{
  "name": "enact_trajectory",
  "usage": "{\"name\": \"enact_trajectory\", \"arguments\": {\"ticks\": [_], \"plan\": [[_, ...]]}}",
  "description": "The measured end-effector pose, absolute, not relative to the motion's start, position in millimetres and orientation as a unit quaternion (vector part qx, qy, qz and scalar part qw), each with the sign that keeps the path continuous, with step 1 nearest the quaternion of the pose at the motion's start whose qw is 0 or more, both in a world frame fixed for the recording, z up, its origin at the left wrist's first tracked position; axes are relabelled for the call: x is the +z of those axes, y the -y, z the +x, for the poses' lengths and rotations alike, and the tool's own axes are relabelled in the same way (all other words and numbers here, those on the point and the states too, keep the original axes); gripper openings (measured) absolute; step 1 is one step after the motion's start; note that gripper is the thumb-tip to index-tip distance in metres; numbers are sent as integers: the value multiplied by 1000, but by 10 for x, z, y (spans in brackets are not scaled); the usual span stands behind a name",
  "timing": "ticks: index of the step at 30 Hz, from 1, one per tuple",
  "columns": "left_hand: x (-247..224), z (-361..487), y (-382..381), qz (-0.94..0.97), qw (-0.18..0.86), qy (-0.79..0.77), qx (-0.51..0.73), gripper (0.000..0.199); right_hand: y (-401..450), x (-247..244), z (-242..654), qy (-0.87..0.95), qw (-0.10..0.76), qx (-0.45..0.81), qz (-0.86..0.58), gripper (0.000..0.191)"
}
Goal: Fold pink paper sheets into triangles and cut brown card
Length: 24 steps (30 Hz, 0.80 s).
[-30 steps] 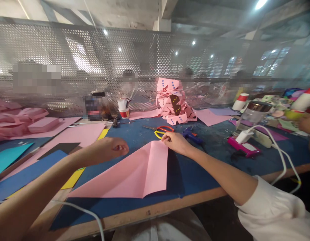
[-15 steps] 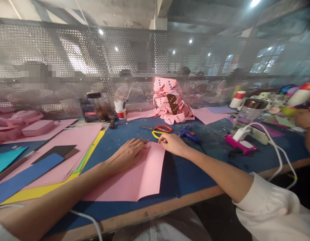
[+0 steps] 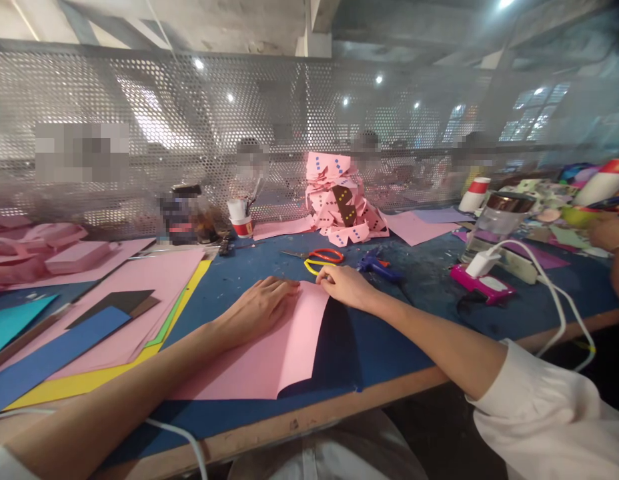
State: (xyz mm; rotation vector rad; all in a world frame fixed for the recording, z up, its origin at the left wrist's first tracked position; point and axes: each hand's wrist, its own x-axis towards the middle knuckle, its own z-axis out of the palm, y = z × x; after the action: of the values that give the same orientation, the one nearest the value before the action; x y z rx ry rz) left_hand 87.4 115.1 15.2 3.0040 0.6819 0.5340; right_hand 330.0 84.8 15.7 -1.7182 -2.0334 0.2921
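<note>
A sheet of pink paper (image 3: 249,370) lies in front of me, its right part bent upward along a line running away from me. My left hand (image 3: 262,303) rests flat on the sheet's far part, fingers stretched out. At the far right corner, my right hand (image 3: 342,283) pinches the paper's raised edge between thumb and finger. Just beyond that hand lie scissors (image 3: 323,257) with red and yellow handles. A blue glue gun (image 3: 379,267) is to their right.
Pink sheets (image 3: 174,280) over yellow and green ones lie left, with a blue strip (image 3: 59,357) on top. Patterned pink cut pieces (image 3: 334,200) are piled at the back. Right are a magenta power strip (image 3: 482,283), a white cable and a jar (image 3: 494,223). Another person's hand (image 3: 609,233) is far right.
The raised right edge of the pink paper has come up and bent slightly further left. Both hands stay almost where they were.
</note>
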Motion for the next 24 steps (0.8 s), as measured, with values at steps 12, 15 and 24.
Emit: {"name": "enact_trajectory", "arguments": {"ticks": [12, 15, 24], "plan": [[120, 873, -1179, 960, 3, -221, 173, 31, -859, 134, 3306, 742, 227, 102, -622, 19], [125, 874, -1176, 959, 2, -222, 174, 31, -854, 138, 3303, 744, 226, 103, -621, 20], [109, 869, -1185, 960, -2, -224, 168, 31, -845, 132, 3299, 746, 219, 100, -621, 21]]}}
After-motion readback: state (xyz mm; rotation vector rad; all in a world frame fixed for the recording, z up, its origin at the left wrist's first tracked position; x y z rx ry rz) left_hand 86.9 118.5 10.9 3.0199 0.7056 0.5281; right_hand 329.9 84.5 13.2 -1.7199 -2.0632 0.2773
